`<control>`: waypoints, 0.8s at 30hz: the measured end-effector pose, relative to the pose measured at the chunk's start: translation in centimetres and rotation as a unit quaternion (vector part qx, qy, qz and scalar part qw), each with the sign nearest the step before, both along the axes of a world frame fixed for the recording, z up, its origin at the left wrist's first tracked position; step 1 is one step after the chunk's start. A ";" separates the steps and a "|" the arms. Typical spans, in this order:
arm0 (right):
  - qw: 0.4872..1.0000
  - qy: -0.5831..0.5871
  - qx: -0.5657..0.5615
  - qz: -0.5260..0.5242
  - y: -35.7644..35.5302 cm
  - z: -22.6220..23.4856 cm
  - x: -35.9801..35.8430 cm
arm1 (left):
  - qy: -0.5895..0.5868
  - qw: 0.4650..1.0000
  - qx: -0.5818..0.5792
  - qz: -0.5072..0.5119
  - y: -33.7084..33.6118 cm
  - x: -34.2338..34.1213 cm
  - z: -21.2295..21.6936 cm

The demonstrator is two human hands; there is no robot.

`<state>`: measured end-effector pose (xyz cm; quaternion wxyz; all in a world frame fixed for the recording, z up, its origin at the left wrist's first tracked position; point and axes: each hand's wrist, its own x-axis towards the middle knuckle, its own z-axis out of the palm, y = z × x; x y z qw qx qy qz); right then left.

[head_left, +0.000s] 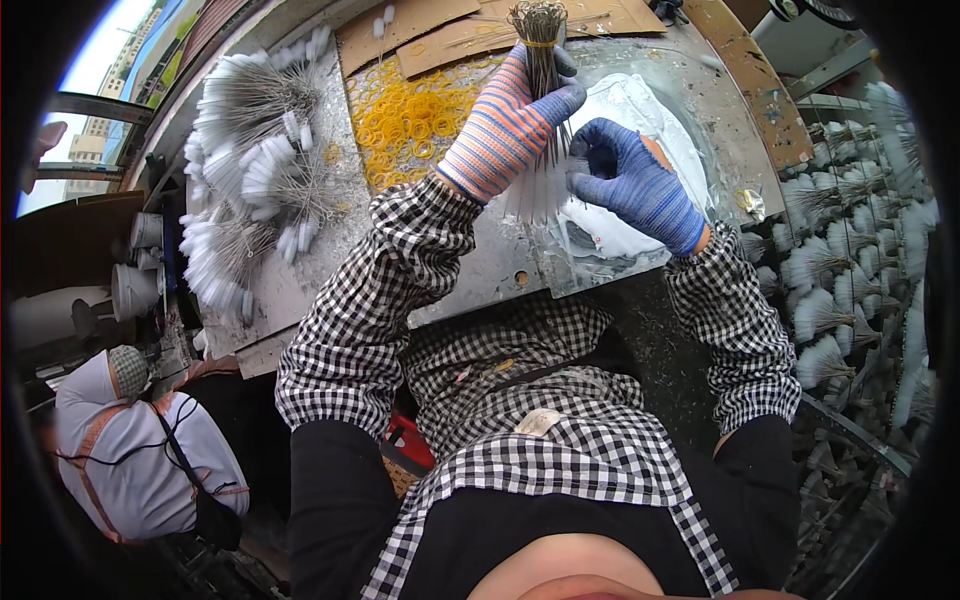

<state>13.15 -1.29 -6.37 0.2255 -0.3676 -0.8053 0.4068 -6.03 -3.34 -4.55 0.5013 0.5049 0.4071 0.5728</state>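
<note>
My left hand (520, 120), in a pink-and-blue striped knit glove, is closed around a bundle of thin wire-handled brushes (543, 65). Their looped wire ends point away from me, with a yellow rubber band (538, 43) around them just below the loops. The pale bristle ends (535, 195) hang out on the near side of the glove. Close to the bundle's right side is my right hand (635, 185), in a blue knit glove. Its thumb and forefinger curve toward the wires with a gap between them; whether the tips touch the wires cannot be made out.
Yellow rubber bands (405, 125) lie spread on the table, with heaps of white-bristled brushes (245, 170) to their left. Under my right hand is a patch of white paste (640, 110). Racks of brush bundles (830, 260) stand at right. Another person (150, 450) is at lower left.
</note>
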 end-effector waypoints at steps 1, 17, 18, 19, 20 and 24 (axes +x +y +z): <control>1.000 -0.006 0.000 -0.003 0.4 0.2 0.4 | 0.046 0.998 0.036 -0.012 0.4 0.4 0.0; 0.966 -0.191 0.175 -0.011 5.0 -9.4 2.9 | 0.571 0.735 0.362 -0.054 4.1 2.6 -3.0; 0.964 -0.205 0.171 -0.001 4.7 -8.9 2.9 | 0.573 0.736 0.355 -0.059 4.1 2.6 -3.1; 0.961 -0.218 0.167 0.008 4.6 -8.5 2.9 | 0.574 0.735 0.355 -0.059 4.1 2.6 -3.1; 0.962 -0.217 0.167 0.009 4.5 -8.6 2.9 | 0.572 0.738 0.353 -0.061 4.0 2.6 -3.2; 0.964 -0.205 0.169 -0.015 4.5 -9.0 3.0 | 0.551 0.749 0.365 -0.052 4.1 2.7 -3.2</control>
